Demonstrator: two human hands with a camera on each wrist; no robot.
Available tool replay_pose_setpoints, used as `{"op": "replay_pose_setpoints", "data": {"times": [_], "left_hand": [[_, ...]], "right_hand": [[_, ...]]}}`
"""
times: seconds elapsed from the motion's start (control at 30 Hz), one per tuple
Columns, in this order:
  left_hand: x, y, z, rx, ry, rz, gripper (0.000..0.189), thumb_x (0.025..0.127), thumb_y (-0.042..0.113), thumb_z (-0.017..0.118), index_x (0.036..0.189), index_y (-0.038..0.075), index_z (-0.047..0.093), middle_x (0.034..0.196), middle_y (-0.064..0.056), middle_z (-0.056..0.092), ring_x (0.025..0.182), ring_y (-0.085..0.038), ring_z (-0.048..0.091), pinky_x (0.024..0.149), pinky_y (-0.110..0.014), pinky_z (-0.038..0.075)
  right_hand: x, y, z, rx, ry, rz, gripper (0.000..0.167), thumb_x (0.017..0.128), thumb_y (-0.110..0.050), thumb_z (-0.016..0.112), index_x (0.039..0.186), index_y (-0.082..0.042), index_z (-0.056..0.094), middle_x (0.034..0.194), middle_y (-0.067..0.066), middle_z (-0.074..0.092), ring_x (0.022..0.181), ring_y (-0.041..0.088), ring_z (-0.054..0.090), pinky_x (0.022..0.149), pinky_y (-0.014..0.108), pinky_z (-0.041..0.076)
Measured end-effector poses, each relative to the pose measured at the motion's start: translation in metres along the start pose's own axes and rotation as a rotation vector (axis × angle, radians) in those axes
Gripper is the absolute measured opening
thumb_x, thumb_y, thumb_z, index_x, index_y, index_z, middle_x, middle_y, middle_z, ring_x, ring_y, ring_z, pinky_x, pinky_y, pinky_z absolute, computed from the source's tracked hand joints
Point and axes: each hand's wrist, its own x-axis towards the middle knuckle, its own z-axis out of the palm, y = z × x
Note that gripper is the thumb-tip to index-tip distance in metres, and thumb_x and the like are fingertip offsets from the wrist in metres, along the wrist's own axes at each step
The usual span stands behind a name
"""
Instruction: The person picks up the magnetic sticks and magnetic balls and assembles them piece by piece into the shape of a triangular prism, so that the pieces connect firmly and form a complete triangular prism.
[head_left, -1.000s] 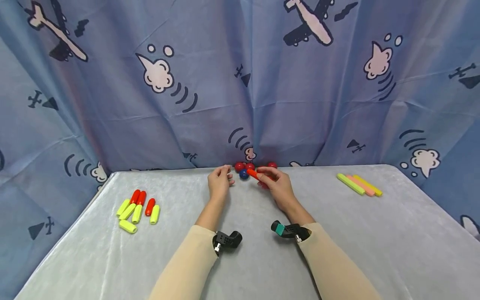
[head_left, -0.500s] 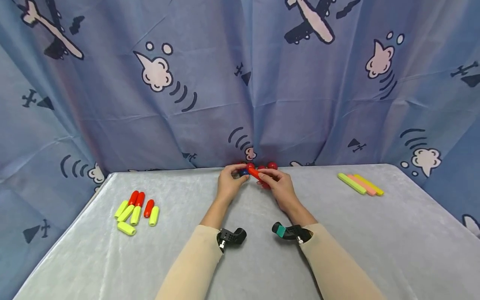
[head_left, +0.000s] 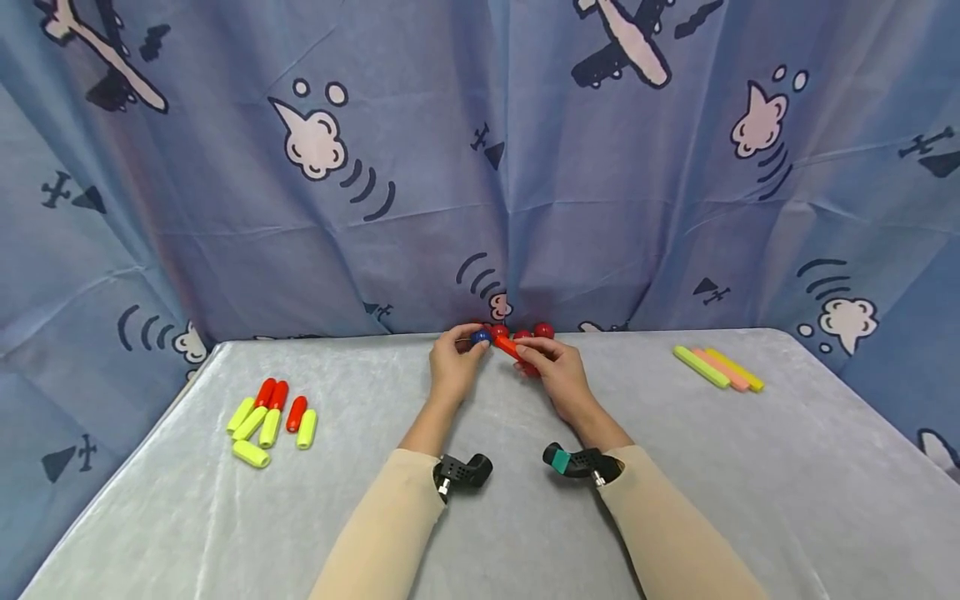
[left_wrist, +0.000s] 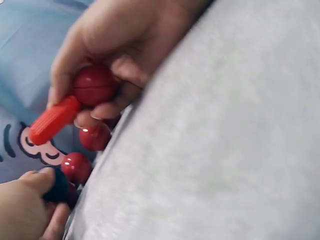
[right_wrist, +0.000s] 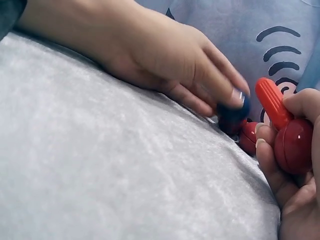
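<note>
My right hand [head_left: 558,375] holds an orange-red ribbed handle [right_wrist: 272,102], gripping it together with a red seamed ball [right_wrist: 295,146]. In the left wrist view the handle's lower end meets that ball [left_wrist: 95,84], and its rounded tip points away from the palm. At the far edge of the table my left hand [head_left: 452,367] pinches a dark blue ball [head_left: 481,337] between thumb and fingers. Other red balls [left_wrist: 76,168] lie beside and behind the blue one, partly hidden by the hands in the head view.
Short red and neon-yellow ribbed pieces [head_left: 307,429] lie in a loose group at the table's left. Three long sticks, green [head_left: 701,367], pink and yellow, lie side by side at the right. Behind the far table edge hangs a blue patterned curtain [head_left: 420,167].
My left hand has moved right, its fingers closing on the blue ball, which has shifted slightly left and up. The right hand has stayed almost in place with its handle and red ball.
</note>
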Motion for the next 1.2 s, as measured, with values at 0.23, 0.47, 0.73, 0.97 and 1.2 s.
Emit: {"op": "replay_pose_setpoints", "data": {"times": [0.23, 0.47, 0.73, 0.97, 1.2], "left_hand": [[0.0012, 0.0035, -0.0054, -0.327, 0.057, -0.115, 0.029, 0.090, 0.005, 0.075, 0.119, 0.004, 0.073, 0.115, -0.018, 0.070, 0.087, -0.011, 0.071, 0.074, -0.022, 0.061], [-0.0006, 0.0040, -0.0069, -0.350, -0.079, -0.121, 0.032, 0.092, 0.007, 0.074, 0.123, 0.005, 0.072, 0.121, -0.019, 0.070, 0.087, -0.011, 0.071, 0.081, -0.028, 0.062], [-0.0032, 0.0067, -0.0080, -0.350, -0.113, -0.129, 0.031, 0.093, 0.011, 0.073, 0.123, 0.005, 0.072, 0.115, -0.015, 0.068, 0.096, -0.026, 0.072, 0.082, -0.030, 0.062], [-0.0030, 0.0061, -0.0086, -0.349, -0.148, -0.123, 0.032, 0.093, 0.012, 0.074, 0.124, 0.004, 0.071, 0.111, -0.013, 0.067, 0.103, -0.037, 0.070, 0.085, -0.033, 0.062], [-0.0043, 0.0065, -0.0091, -0.370, -0.231, -0.143, 0.033, 0.090, 0.010, 0.076, 0.122, 0.001, 0.070, 0.117, -0.017, 0.071, 0.092, -0.021, 0.073, 0.084, -0.035, 0.062]], "right_hand": [[0.0005, 0.0003, 0.0004, -0.015, 0.009, 0.021, 0.031, 0.098, -0.014, 0.067, 0.124, 0.003, 0.069, 0.119, 0.019, 0.066, 0.071, 0.005, 0.069, 0.067, 0.017, 0.057], [0.0010, 0.0006, 0.0002, -0.014, 0.013, 0.029, 0.033, 0.098, -0.017, 0.067, 0.125, 0.002, 0.069, 0.121, 0.020, 0.066, 0.073, 0.006, 0.070, 0.068, 0.017, 0.057], [0.0006, -0.0014, 0.0011, 0.005, 0.018, 0.038, 0.032, 0.098, -0.015, 0.066, 0.125, 0.003, 0.069, 0.120, 0.020, 0.065, 0.070, 0.007, 0.069, 0.068, 0.018, 0.058], [-0.0007, -0.0032, 0.0014, 0.009, -0.012, 0.031, 0.032, 0.098, -0.010, 0.065, 0.126, 0.004, 0.067, 0.121, 0.021, 0.064, 0.070, 0.007, 0.069, 0.068, 0.019, 0.059], [-0.0021, -0.0027, 0.0009, -0.114, -0.076, -0.022, 0.041, 0.097, -0.015, 0.068, 0.136, -0.005, 0.063, 0.121, 0.021, 0.065, 0.076, 0.006, 0.066, 0.071, 0.018, 0.057]]}}
